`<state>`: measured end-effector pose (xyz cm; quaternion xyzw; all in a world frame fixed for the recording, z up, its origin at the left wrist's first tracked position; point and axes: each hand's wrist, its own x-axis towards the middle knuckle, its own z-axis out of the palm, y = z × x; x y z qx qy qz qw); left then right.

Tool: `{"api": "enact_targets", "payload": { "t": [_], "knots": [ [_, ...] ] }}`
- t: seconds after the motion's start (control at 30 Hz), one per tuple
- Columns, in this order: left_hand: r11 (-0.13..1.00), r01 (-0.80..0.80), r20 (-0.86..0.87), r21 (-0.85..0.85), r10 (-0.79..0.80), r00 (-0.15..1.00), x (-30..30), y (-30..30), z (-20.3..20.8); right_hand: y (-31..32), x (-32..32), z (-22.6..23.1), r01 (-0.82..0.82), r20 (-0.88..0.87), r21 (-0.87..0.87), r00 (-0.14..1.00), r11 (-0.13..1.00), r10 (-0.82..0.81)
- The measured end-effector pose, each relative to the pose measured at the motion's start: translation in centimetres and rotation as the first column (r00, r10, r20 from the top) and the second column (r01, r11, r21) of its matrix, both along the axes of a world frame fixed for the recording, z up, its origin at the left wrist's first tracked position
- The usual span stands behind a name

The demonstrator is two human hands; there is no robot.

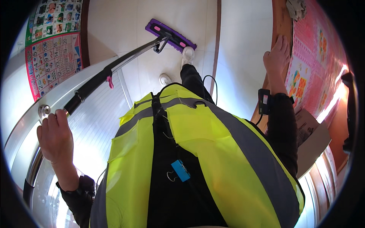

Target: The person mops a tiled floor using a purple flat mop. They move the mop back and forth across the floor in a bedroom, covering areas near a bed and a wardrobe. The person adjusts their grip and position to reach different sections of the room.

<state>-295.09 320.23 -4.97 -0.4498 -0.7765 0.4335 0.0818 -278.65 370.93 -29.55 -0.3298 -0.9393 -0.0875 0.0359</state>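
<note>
My left hand is wrapped round the pole of a flat mop, beside a round door lock. From there the pole slants up and away to a purple mop head, which lies flat on the tiled floor close to my forward shoe. On the right, my right hand rests against a brown wooden frame, its fingers stretched out and holding nothing. A pink patterned covering hangs just beside those fingers.
A white door stands at the left, with picture charts beyond it. Dark strips cross the pale floor tiles. An opened cardboard box sits near my right arm. A dark cable loops by my leg.
</note>
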Motion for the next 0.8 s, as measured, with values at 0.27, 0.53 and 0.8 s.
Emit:
{"api": "enact_targets", "payload": {
  "t": [0.27, 0.53, 0.8],
  "knots": [
    [0.995, 0.073, 0.046, 0.061, -0.075, 0.996, 2.3, -1.2, 0.1, -0.1, 0.1, -0.3, -0.002, -0.027, 0.058, 1.000, 0.998, 0.004],
    [0.981, 0.042, 0.071, 0.189, -0.056, 0.996, 2.4, 4.0, -3.2, 0.2, 0.0, -0.5, 0.028, -0.006, 0.021, 1.000, 0.999, -0.027],
    [0.978, -0.177, 0.197, 0.114, 0.152, 0.969, 1.4, 1.4, -3.6, -0.1, 0.0, -0.2, 0.030, -0.034, 0.016, 0.999, 0.999, -0.030]
  ]
}}
